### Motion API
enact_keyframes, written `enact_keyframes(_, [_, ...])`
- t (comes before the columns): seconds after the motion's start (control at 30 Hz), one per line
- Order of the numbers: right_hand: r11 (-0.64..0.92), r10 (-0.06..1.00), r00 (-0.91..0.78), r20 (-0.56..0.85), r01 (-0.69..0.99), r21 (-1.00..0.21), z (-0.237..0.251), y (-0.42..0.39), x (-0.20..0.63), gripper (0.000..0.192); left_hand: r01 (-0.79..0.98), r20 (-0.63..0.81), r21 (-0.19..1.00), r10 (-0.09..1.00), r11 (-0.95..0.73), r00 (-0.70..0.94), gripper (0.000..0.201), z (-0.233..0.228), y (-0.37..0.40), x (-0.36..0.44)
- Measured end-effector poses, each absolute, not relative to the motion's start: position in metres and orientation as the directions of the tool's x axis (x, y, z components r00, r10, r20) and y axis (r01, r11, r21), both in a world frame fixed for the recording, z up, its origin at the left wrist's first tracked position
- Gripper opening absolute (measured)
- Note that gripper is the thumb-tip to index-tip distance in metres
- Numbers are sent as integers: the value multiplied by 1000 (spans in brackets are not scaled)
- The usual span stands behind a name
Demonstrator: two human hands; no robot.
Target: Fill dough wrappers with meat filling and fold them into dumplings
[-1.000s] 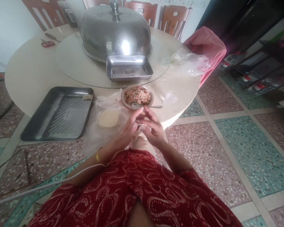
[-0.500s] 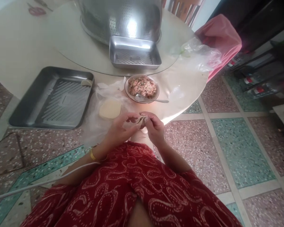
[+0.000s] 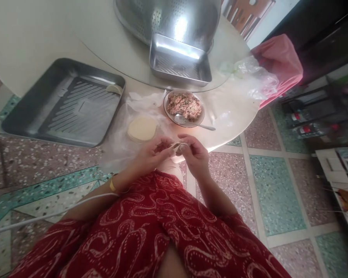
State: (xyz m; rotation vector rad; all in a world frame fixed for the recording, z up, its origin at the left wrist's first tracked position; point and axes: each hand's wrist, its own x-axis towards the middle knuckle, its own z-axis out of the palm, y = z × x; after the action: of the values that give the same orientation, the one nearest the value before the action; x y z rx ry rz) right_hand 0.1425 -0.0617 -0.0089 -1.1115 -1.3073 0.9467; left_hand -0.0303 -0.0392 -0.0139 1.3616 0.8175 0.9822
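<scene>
A small folded dumpling [image 3: 178, 147] is pinched between my two hands over the table's near edge. My left hand [image 3: 154, 152] grips its left side with thumb and fingers, and my right hand [image 3: 195, 154] holds the right side. Just beyond my left hand, a stack of round pale wrappers [image 3: 142, 128] lies on a clear plastic sheet [image 3: 116, 144]. Past my hands stands a bowl [image 3: 202, 118] of minced filling [image 3: 184, 105], a metal spoon [image 3: 182, 119] resting in it with its handle over the rim.
At the left, a large metal tray [image 3: 75, 127] holds one folded dumpling [image 3: 114, 89] near its right wall. A smaller metal tray [image 3: 179, 63] stands by a big perforated metal pot [image 3: 174, 23]. Plastic bags [image 3: 255, 75] lie near the pink cloth [image 3: 281, 65]. A white cable [image 3: 60, 211] crosses my left arm.
The view has turned, so the table things appear shifted and tilted. Both hands still hold the dumpling, with the fingers slightly moved along its edge.
</scene>
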Motion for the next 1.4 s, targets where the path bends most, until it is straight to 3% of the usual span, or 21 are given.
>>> enact_keyframes(0.23, [311, 948, -25, 318, 295, -903, -3, -61, 145, 9, -64, 62, 997, 957, -46, 284, 21, -14, -34, -33])
enact_keyframes(0.57, [284, 947, -240, 214, 315, -906, -2, -67, 140, 8, -87, 113, 992, 947, -91, 301, 14, -14, -41, -39])
enact_keyframes(0.73, [261, 956, -212, 202, 299, -918, -4, -66, 135, 9, -37, 170, 985, 937, -166, 306, 12, -9, -44, -45])
enact_keyframes(0.9, [238, 964, -190, 187, 293, -926, -5, -65, 133, 28, 57, 321, 933, 895, -355, 310, 11, -3, -42, -49])
enact_keyframes(1.1, [361, 930, -193, 312, 328, -873, -3, -62, 129, 29, 93, 446, 865, 840, -493, 308, 13, -5, -43, -49])
enact_keyframes(1.27, [257, 962, -151, 226, 230, -939, -6, -63, 122, 23, 198, 420, 870, 888, -452, 187, 11, -11, -45, -49])
enact_keyframes(1.4, [209, 976, -97, 194, 189, -959, -6, -62, 118, 17, 142, 389, 899, 903, -415, 181, 12, -11, -46, -52])
